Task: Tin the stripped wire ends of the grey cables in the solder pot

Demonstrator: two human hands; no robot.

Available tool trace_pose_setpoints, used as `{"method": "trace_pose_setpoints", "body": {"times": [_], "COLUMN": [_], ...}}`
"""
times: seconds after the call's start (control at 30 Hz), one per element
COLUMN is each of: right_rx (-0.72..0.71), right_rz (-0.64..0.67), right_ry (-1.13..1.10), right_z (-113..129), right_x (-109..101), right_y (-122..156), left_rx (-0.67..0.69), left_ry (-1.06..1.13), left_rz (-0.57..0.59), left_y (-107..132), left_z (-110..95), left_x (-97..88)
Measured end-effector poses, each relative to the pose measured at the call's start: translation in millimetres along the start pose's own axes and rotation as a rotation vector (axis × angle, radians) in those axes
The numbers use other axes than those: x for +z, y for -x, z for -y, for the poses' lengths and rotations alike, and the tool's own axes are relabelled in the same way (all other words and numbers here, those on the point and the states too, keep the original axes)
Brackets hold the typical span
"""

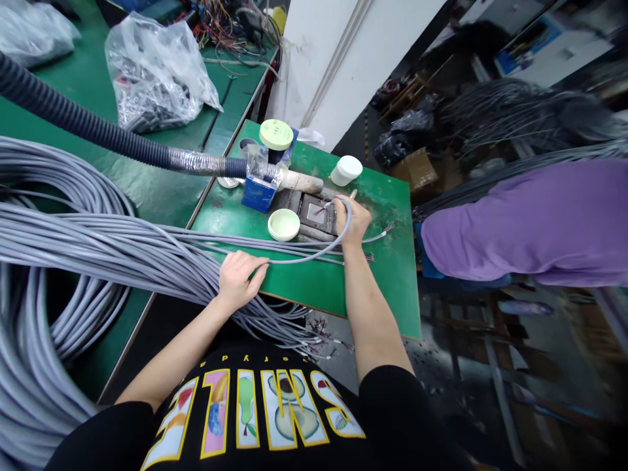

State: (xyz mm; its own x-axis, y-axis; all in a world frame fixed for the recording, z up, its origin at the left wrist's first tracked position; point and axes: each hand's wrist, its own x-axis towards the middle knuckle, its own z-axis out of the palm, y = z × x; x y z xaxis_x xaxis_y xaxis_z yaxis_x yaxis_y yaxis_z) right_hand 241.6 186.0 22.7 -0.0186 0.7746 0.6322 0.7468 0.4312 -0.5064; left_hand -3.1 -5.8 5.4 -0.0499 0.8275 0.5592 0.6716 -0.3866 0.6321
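My right hand [354, 219] is closed around the stripped end of a grey cable [338, 242], which bends in a loop back over the fingers. Thin coloured wires [322, 209] stick out of that end over the shiny square surface of what looks like a solder pot [316, 214]. On the same cable, farther left, my left hand [238, 278] pinches it between thumb and fingers at the board's front edge. Right above the pot sits the taped nozzle [301, 181] of a black corrugated hose [122, 140]. A shallow pale-green dish [283, 225] stands left of the pot.
Coiled grey cables [63, 235] fill the left side, and several cut ends [314, 340] hang below the green board [314, 288]. A white cup [346, 170], a pale-green round tub [276, 134] and a blue box [258, 193] stand around the pot. A person's purple sleeve [530, 222] is at right.
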Motion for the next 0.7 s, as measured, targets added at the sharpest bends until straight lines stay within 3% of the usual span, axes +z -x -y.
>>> {"method": "trace_pose_setpoints", "body": {"times": [0.2,0.3,0.4,0.47,0.57,0.63,0.7], "right_rx": [0.015,-0.006,-0.107,-0.243,-0.446,-0.506,-0.507], "right_rz": [-0.005,-0.042,-0.039,0.014,0.124,0.208,0.261], "right_ry": [0.005,-0.091,-0.207,-0.284,-0.393,-0.432,-0.463], "right_z": [7,31,71,97,123,129,131], "right_x": [-6,-31,-65,-83,-99,-107,-114], "right_y": [1,10,35,58,95,117,133], "left_rx": [-0.011,-0.077,-0.256,-0.442,-0.679,-0.794,-0.878], "left_ry": [0.020,0.106,0.366,0.676,1.171,1.354,1.398], "left_rz": [-0.016,-0.027,-0.034,0.079,0.368,0.435,0.422], "left_y": [-1,-3,-9,-15,-21,-21,-18], "left_z": [2,0,-14,-30,-55,-68,-76], "left_x": [0.6,-2.1,-5.9,-6.2,-0.4,5.5,9.7]}}
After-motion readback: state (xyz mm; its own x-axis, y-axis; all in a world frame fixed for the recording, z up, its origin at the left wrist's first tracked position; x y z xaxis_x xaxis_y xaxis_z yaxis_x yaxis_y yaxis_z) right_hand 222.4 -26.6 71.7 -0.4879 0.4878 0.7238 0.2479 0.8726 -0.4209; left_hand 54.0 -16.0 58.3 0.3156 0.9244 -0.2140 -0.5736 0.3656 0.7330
